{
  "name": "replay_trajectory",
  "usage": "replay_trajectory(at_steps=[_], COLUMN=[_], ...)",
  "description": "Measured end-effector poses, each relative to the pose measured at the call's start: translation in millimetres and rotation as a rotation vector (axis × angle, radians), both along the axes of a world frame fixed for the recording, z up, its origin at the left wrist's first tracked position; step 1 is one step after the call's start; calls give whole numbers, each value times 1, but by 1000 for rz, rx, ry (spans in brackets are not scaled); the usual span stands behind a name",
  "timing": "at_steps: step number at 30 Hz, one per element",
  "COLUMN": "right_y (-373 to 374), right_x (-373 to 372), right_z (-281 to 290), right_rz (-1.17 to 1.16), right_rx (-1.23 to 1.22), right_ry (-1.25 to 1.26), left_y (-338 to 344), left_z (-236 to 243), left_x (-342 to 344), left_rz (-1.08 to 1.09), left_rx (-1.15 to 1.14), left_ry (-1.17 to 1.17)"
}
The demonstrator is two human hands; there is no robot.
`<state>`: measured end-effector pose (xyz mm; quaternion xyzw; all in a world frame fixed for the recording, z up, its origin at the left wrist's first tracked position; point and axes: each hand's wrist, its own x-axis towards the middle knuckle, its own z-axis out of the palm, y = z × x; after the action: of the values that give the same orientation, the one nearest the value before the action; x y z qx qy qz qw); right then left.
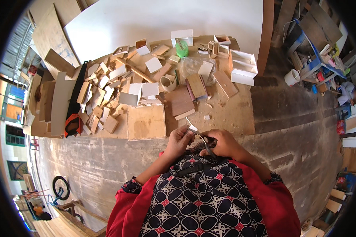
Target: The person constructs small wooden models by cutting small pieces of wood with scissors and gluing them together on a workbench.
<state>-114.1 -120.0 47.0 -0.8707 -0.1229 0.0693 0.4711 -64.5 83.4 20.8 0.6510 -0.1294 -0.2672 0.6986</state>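
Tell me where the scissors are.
In the head view, the scissors are just below and right of centre, in the right hand, close beside the left hand.

A head-worn fisheye is looking down, close above a red-and-black patterned cloth garment point(205, 197), facing a long tan wooden workbench point(241, 112) at twelve o'clock.

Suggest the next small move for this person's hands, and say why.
Probably steady the small white strip and bring the scissors together gently: the left hand pinches the strip, the right hand holds the scissors, and the blades point toward it. Whether they already touch it is unclear.
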Motion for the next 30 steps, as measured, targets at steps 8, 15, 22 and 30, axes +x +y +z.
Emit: replay_trajectory(at_steps=[8, 15, 22, 30], right_y=[3, -3, 3, -2], right_x=[-7, -11, -15, -16], right_z=[1, -3, -8, -5], right_rz=[-42, -81, -157, -194], right_rx=[150, 71, 134, 127], right_ry=[72, 37, -137, -35], left_y=[-2, -9, -13, -18], left_z=[8, 10, 16, 13], left_x=[-4, -3, -4, 1], left_rz=[1, -32, -65, -130], left_rx=[69, 4, 11, 64], left_ry=[7, 64, 54, -11])
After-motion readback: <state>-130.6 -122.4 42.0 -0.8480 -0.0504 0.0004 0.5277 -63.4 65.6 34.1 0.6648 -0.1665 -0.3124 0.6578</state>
